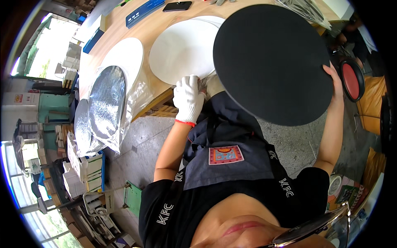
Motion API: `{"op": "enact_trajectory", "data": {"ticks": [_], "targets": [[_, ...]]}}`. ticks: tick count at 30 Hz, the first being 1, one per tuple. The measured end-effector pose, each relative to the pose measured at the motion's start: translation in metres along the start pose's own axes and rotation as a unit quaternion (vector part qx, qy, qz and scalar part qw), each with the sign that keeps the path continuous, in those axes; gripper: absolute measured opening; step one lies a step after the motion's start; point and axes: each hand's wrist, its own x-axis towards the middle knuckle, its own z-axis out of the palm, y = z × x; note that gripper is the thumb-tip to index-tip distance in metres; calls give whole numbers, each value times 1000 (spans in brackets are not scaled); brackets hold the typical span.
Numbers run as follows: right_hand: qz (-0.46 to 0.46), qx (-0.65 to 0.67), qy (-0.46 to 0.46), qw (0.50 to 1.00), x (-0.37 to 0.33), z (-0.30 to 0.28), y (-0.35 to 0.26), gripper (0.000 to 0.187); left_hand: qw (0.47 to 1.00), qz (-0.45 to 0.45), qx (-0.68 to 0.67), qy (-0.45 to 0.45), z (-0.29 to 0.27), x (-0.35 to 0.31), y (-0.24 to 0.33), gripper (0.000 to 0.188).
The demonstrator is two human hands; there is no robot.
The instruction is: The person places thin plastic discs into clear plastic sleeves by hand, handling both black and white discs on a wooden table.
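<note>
My right hand [334,80], bare, grips the right rim of a large black round board [273,62] and holds it tilted above my lap and the table's front edge. My left hand [188,97], in a white glove with a red cuff, curls over the near rim of a white round board [184,49]. That board lies flat on the wooden table [155,29], and the black board partly covers it. I wear a dark apron [231,153] over a black shirt.
A second white round board [126,53] lies to the left. Silver foil discs in clear plastic [106,101] lean off the table's left edge. A blue flat case [144,11] and a phone [177,5] lie at the back. A red-topped stool [351,79] stands right, stacked boxes [87,171] lower left.
</note>
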Motion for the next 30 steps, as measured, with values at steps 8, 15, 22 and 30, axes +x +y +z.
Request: {"op": "enact_trajectory", "data": {"ticks": [8, 15, 22, 30], "targets": [[55, -61, -22, 996, -9, 4, 15, 58, 999, -10, -18, -24, -2, -5, -5, 23], [112, -66, -47, 990, -15, 10, 18, 50, 992, -21, -85, 88, -7, -5, -5, 15], [144, -96, -62, 983, 5, 31, 32, 43, 986, -11, -117, 118, -8, -9, -6, 16], [149, -80, -59, 984, 40, 36, 49, 39, 986, -11, -120, 115, -5, -13, -8, 17]]}}
